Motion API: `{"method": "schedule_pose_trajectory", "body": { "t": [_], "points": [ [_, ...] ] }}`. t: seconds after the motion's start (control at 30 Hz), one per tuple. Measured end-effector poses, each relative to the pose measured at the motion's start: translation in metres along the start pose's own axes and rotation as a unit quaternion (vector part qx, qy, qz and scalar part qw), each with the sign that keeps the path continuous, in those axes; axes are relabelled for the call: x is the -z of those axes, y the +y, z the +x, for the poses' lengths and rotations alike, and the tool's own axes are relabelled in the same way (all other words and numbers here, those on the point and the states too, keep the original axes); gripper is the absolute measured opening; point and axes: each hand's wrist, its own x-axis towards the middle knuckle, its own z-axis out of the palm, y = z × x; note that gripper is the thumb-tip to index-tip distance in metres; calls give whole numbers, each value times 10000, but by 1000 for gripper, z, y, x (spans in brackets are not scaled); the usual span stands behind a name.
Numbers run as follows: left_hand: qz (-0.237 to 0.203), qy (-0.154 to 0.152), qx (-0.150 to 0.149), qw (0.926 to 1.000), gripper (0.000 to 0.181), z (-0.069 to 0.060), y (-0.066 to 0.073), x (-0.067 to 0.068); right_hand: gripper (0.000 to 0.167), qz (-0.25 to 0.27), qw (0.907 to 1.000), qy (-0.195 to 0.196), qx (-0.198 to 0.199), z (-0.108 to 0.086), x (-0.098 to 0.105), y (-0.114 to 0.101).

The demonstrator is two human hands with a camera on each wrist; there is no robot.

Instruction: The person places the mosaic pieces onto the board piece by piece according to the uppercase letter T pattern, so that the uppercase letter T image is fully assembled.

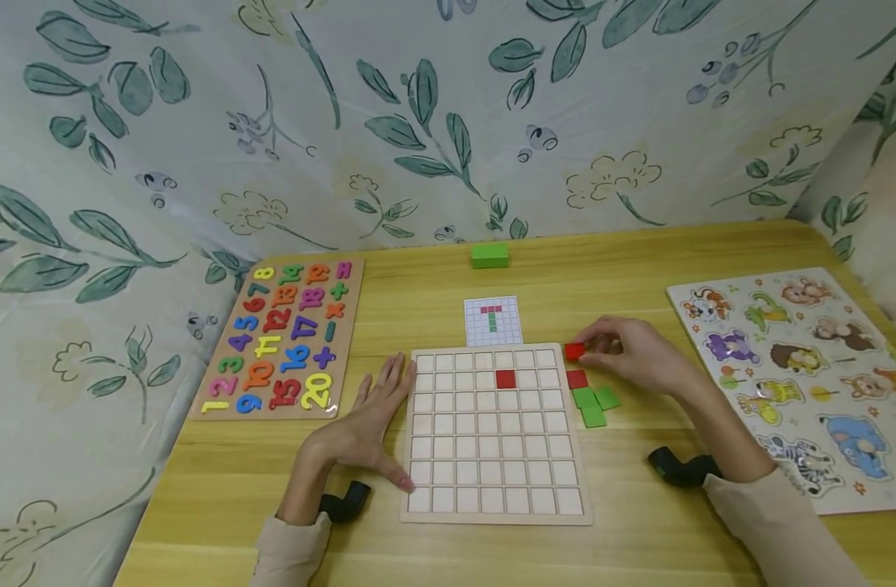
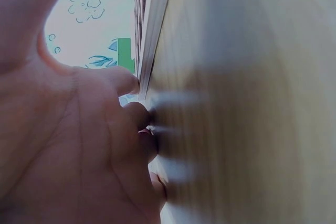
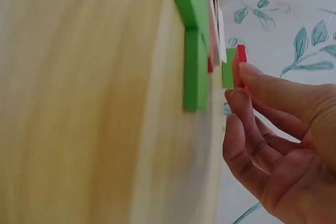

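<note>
A pale wooden grid board (image 1: 497, 518) lies flat in the middle of the table, with one red square tile (image 1: 505, 379) in its second row. My left hand (image 1: 364, 430) rests along the board's left edge, fingers spread and straight, thumb near the lower corner. Off the board's upper right corner, my right hand (image 1: 633, 356) pinches another red tile (image 3: 239, 66) between thumb and fingertips, raised off the table in the right wrist view. Just below it lie a loose red tile (image 1: 577, 379) and several green tiles (image 1: 593, 417) beside the board.
A small pattern card (image 1: 472, 334) with a coloured T lies behind the board, and a green block (image 1: 490, 257) farther back. At left is a number puzzle (image 1: 271, 412); at right, an animal puzzle (image 1: 741, 326). Floral cloth (image 1: 448, 106) hangs behind the table.
</note>
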Motion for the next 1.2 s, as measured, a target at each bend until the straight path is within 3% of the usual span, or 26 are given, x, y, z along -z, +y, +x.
{"method": "schedule_pose_trajectory", "body": {
  "t": [0.3, 0.63, 1.2],
  "points": [
    [6, 2, -30, 10000, 161, 0, 0, 0, 27, 314, 9991, -25, 276, 2, -16, -40],
    [6, 17, -42, 10000, 161, 0, 1, 1, 26, 506, 9961, -220, 693, 20, -57, -74],
    [5, 23, 26, 10000, 160, 0, 1, 0, 21, 73, 9986, -312, 414, 35, -82, -93]
  ]
}}
